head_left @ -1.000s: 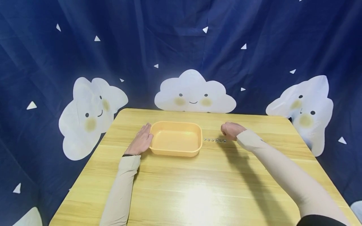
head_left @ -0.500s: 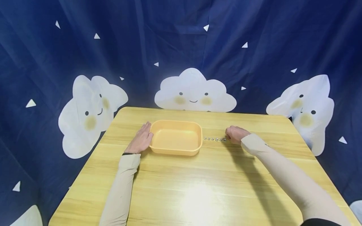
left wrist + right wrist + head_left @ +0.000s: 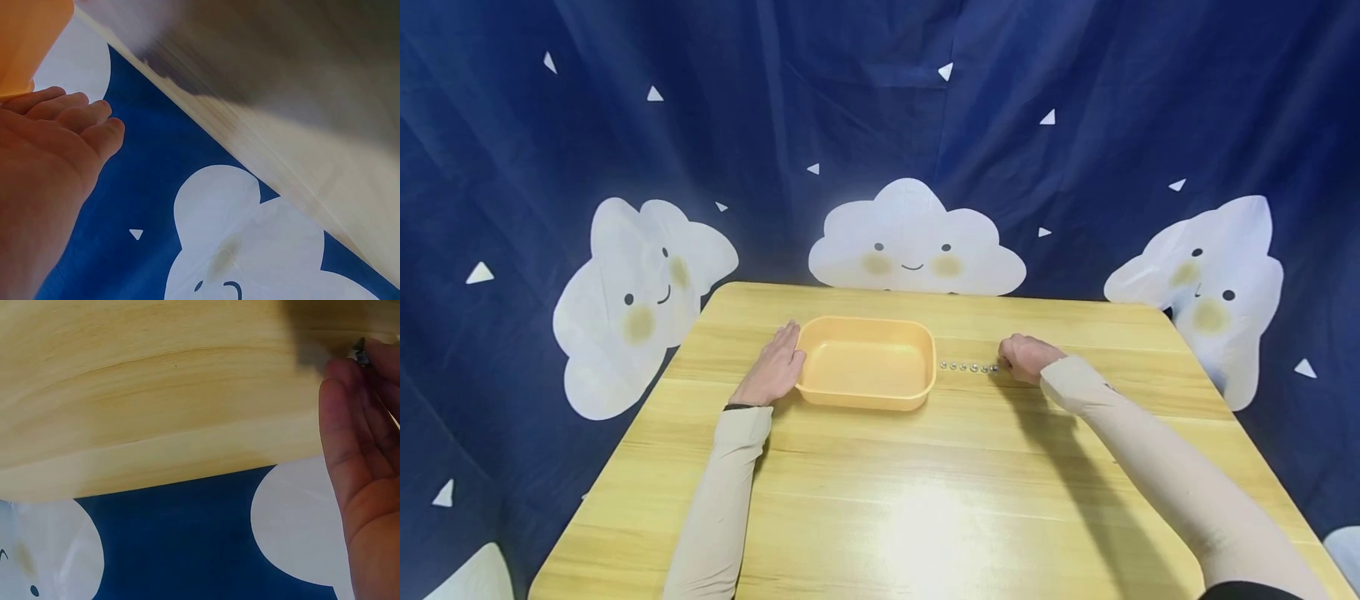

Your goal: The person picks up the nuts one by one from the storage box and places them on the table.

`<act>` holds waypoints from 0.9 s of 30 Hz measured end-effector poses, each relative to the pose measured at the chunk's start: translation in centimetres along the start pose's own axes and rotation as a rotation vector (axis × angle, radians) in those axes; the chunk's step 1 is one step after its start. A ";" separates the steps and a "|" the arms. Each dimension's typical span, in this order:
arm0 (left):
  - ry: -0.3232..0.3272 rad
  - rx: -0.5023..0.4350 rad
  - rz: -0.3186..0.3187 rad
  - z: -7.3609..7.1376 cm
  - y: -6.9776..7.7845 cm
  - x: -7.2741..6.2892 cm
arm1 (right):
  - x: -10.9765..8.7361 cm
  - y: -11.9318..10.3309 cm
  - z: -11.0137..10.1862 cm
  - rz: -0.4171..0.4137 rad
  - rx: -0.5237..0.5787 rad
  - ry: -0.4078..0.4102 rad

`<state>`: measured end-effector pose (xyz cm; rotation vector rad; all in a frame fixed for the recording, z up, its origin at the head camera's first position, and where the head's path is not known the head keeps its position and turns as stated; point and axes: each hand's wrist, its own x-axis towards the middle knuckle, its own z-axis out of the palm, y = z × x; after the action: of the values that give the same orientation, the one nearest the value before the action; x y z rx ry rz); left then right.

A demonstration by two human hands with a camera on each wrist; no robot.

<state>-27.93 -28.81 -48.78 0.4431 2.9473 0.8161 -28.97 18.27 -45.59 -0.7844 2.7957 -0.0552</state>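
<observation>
A yellow-orange rectangular plastic tray (image 3: pixel 865 406) lies on the wooden table. My left hand (image 3: pixel 771 367) rests against its left side with straight fingers; the left wrist view has the same hand (image 3: pixel 56 137) beside the orange wall (image 3: pixel 31 44). To the tray's right, several small shiny metal pieces (image 3: pixel 963 367) form a row. My right hand (image 3: pixel 1030 358) is at the right end of that row. Between thumb and index finger it pinches a small dark-silver metal piece (image 3: pixel 362 356), largely hidden by the fingertips; its exact kind cannot be told.
The light wooden table (image 3: pixel 880 483) reaches back to a dark blue curtain (image 3: pixel 880 100) printed with white clouds and triangles. The right arm's shadow (image 3: pixel 1090 500) falls across the table's right side.
My right hand has moved slightly right, to the end of the row, and has stayed there over the last half second. The left hand and the tray keep their places.
</observation>
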 end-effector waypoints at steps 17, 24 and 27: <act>0.023 -0.003 -0.008 0.1 -0.3 -0.1 | 0.3 -0.1 0.3 -0.021 0.051 0.000; 0.019 0.008 -0.004 0.1 -0.7 0.1 | 0.5 -0.1 0.4 -0.057 0.070 0.041; 0.024 0.001 0.003 -0.1 -0.6 0.1 | 0.5 -0.1 0.2 -0.050 0.065 0.037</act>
<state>-28.16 -29.31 -49.03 0.4409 2.9696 0.8268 -29.32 17.91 -45.88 -0.8458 2.7929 -0.1696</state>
